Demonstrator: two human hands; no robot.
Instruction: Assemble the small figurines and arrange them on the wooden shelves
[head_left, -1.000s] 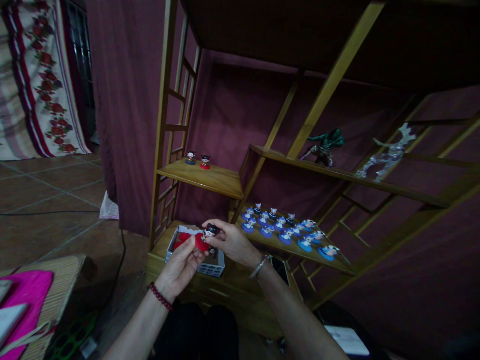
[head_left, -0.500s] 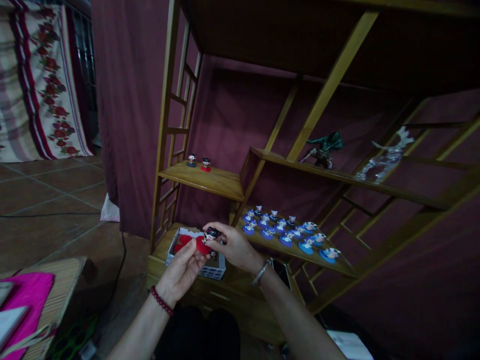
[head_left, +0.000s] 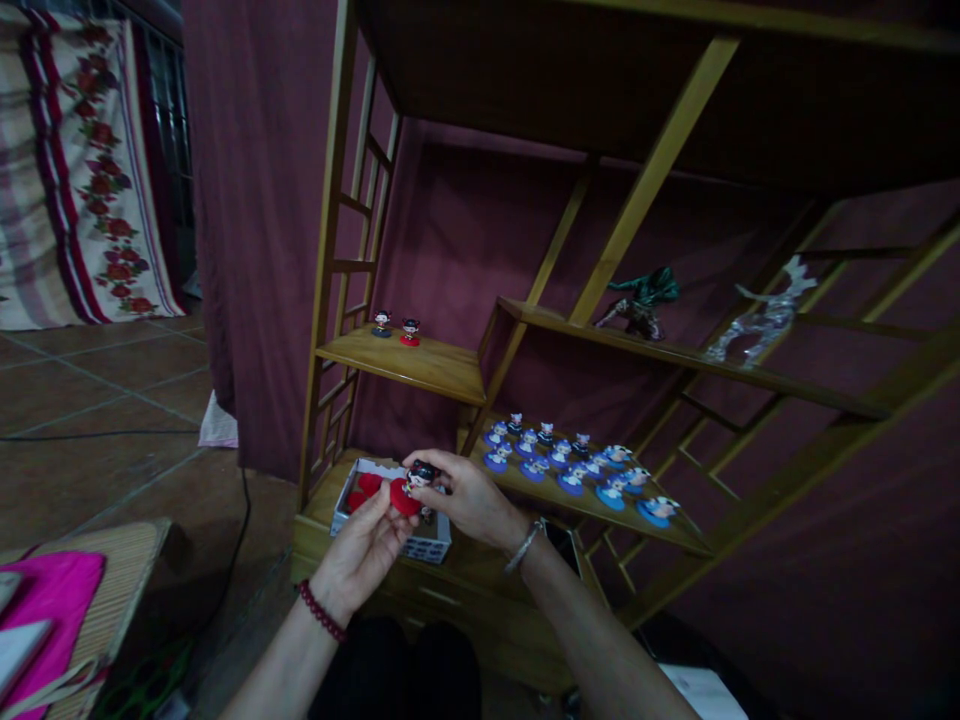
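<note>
Between my two hands is a small black-haired figurine (head_left: 422,474) with a round red base (head_left: 403,498). My left hand (head_left: 367,545) pinches the base between thumb and fingers. The figurine's head and body are in the grip of my right hand (head_left: 476,500), whose fingers partly cover it. Just beneath and behind them a white patterned box (head_left: 429,549) holds several red round pieces (head_left: 363,491); my hands hide part of its inside. On the upper left shelf (head_left: 405,365) stand two similar figurines, one with a dark base (head_left: 382,323) and one with a red base (head_left: 410,332).
Several purple and blue-based figurines (head_left: 559,453) stand in rows on the lower shelf. A green-topped statuette (head_left: 646,300) and a clear deer-like ornament (head_left: 765,315) occupy the right shelf. At lower left is a woven-topped table (head_left: 124,590) with a pink cloth (head_left: 64,600).
The red base has tipped slightly between my hands, so its face and the figurine show a little differently. Both hands keep their hold, and the view has shifted slightly.
</note>
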